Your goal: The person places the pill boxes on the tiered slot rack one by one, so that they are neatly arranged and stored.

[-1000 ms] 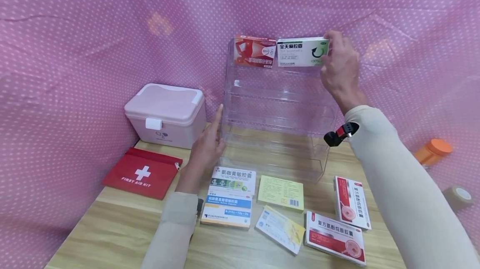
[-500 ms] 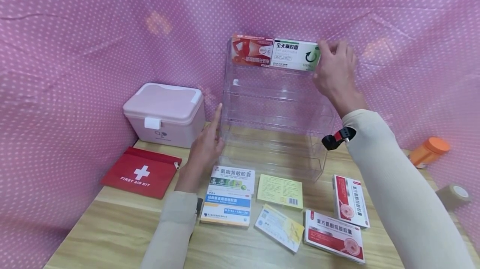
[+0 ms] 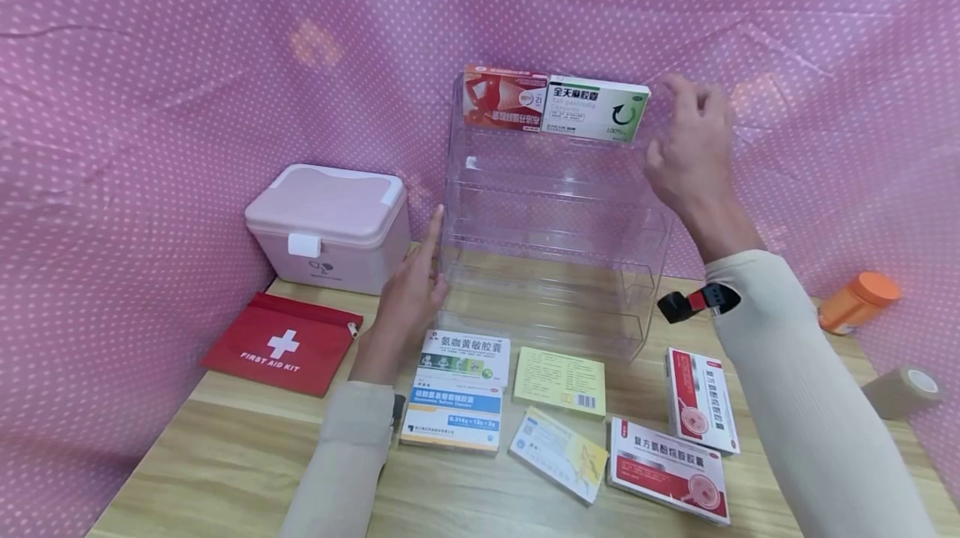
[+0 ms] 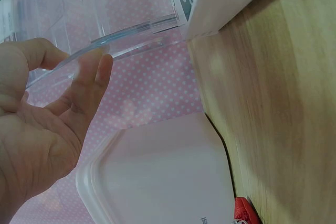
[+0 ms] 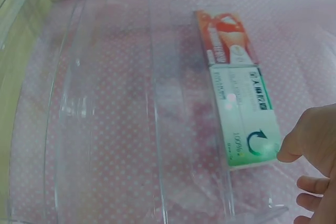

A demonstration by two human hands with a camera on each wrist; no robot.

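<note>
Standing on the top tier of the clear rack [image 3: 551,213]: a white-and-green box [image 3: 596,108], its left end touching a red box [image 3: 504,99]. Hovering just right of the white-and-green box and a little lower, at the rack's upper right corner: the right hand [image 3: 692,156], fingers loosely spread, gripping nothing. Showing from the right wrist view, the same hand [image 5: 313,166] with the thumb tip lying right at the box's [image 5: 245,121] near end; contact or a hair of gap, impossible to tell.

Resting against the rack's lower left edge: the left hand [image 3: 408,298], forefinger pointing up along the clear wall, the other fingers relaxed. Showing from the left wrist view, straight fingers [image 4: 86,95] lying on the clear edge [image 4: 131,38], curling round nothing. Sitting well below and left of the white-and-green box.

Sitting left of the rack: a pink case [image 3: 330,225], with a red first-aid pouch [image 3: 283,344] lying in front of it. Lying flat on the wooden table [image 3: 225,455] in front of the rack: several more medicine boxes [image 3: 461,392]. Standing at the far right: an orange-capped bottle [image 3: 857,302] and a tape roll [image 3: 900,392].
</note>
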